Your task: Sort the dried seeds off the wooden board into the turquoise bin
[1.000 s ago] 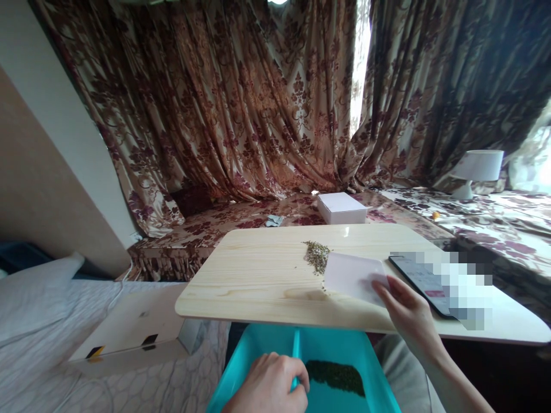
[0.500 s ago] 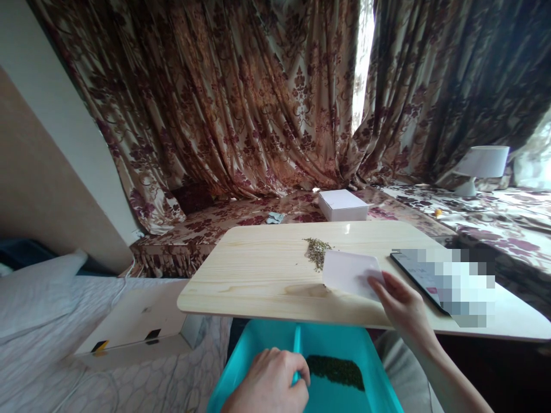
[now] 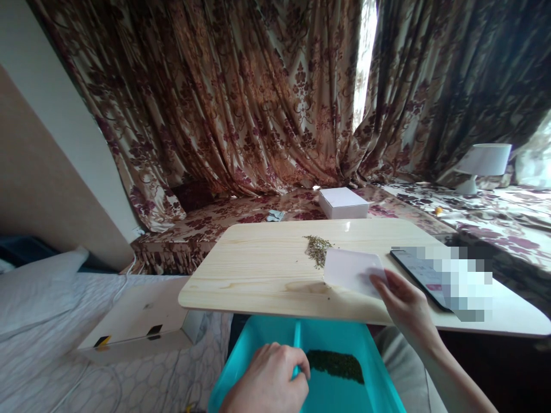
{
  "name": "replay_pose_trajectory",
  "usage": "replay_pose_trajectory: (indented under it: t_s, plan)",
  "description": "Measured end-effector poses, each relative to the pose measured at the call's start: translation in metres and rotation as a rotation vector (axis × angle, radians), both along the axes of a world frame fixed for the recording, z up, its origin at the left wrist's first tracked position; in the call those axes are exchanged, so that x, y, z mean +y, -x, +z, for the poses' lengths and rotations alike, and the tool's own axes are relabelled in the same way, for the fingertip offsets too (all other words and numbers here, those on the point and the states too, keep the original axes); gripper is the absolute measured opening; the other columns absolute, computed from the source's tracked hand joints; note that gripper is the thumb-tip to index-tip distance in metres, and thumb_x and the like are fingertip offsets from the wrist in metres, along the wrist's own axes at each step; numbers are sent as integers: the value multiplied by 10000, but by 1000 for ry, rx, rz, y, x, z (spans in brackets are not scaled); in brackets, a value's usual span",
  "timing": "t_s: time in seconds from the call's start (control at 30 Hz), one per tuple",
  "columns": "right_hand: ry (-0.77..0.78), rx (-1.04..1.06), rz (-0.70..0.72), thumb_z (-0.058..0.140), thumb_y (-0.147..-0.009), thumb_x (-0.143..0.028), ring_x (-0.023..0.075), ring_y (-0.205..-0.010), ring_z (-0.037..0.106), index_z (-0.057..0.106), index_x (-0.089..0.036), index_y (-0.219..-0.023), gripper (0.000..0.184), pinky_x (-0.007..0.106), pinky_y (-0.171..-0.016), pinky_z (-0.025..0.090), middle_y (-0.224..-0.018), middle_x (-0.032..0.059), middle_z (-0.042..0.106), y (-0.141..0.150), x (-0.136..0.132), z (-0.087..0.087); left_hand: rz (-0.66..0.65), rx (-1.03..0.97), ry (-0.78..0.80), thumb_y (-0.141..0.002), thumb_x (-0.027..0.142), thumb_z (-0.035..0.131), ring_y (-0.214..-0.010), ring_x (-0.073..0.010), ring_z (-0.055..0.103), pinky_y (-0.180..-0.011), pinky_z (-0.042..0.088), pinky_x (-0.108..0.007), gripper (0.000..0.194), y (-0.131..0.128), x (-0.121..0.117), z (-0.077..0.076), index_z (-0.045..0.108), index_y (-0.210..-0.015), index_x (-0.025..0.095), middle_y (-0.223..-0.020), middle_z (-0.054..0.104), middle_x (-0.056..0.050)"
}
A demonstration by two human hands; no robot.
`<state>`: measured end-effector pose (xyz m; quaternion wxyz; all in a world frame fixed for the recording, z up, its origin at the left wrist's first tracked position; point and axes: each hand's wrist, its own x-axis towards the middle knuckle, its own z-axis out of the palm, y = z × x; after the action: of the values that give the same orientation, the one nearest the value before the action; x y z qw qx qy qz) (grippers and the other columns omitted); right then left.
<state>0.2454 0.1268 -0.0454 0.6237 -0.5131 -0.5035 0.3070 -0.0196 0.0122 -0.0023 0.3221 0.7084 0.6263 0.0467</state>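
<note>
My right hand [image 3: 404,301] pinches a whitish, see-through flat plastic sheet [image 3: 350,271] by its right edge, tilted over the wooden table top [image 3: 249,264]. Just beyond the sheet's left corner lies a small loose pile of dried greenish bits [image 3: 317,251], with a few stray specks around it. Below the table's near edge is a teal tub [image 3: 376,350] split by a divider [image 3: 298,332]. My left hand [image 3: 271,376] is closed over that divider, its fingertips curled out of sight. In the tub's right compartment lies a strip of dark green bits [image 3: 336,366].
A phone or tablet [image 3: 417,278], partly blurred out, lies right of my right hand. Behind the table sits a white box [image 3: 343,202]. A flat white carton [image 3: 138,321] rests on the bed at left, and a lamp [image 3: 484,160] stands far right.
The view has shifted slightly. Both hands keep their holds, the sheet stays almost in place, and a dark speck now shows on the table near its lower left edge.
</note>
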Motion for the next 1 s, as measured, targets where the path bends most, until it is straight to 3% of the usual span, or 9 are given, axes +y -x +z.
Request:
replay_pose_trajectory:
  t_s: [0.37, 0.57, 0.7, 0.9, 1.0]
  plan:
    - [45, 87, 11, 831, -544, -511, 231, -748, 724, 759, -220, -822, 409, 291, -674, 589, -814, 58, 787, 2, -8, 15, -11, -1, -17, -753, 200, 448, -1009, -241, 589, -885, 417, -321, 348, 0, 0, 8, 732, -929, 296, -1001, 698, -17]
    - [74, 118, -32, 837, -526, -491, 231, -719, 723, 778, -236, -799, 378, 272, -629, 595, -817, 47, 791, -11, -29, 7, 0, -2, -28, -749, 206, 451, -992, -226, 596, -877, 416, -303, 338, 2, 1, 6, 730, -915, 302, -982, 701, -6]
    - [143, 144, 27, 850, -506, -469, 244, -731, 729, 790, -245, -769, 351, 262, -620, 599, -824, 45, 795, -13, -40, 4, 3, -1, -32, -751, 211, 450, -999, -230, 591, -896, 413, -310, 338, 3, 1, 3, 729, -919, 304, -999, 697, -8]
    - [89, 168, -55, 840, -544, -423, 248, -729, 729, 779, -239, -794, 316, 284, -630, 598, -818, 53, 795, -4, -29, 7, 6, 5, -6, -734, 191, 452, -1022, -238, 584, -910, 417, -315, 353, 4, 1, 2, 732, -926, 291, -1027, 695, -17]
    - [86, 123, -19, 817, -573, -422, 243, -735, 730, 771, -235, -806, 302, 287, -639, 597, -818, 48, 794, 1, -19, 2, -1, 20, 3, -741, 184, 455, -1029, -240, 586, -912, 419, -314, 361, 3, 4, 4, 740, -941, 281, -1026, 698, -26]
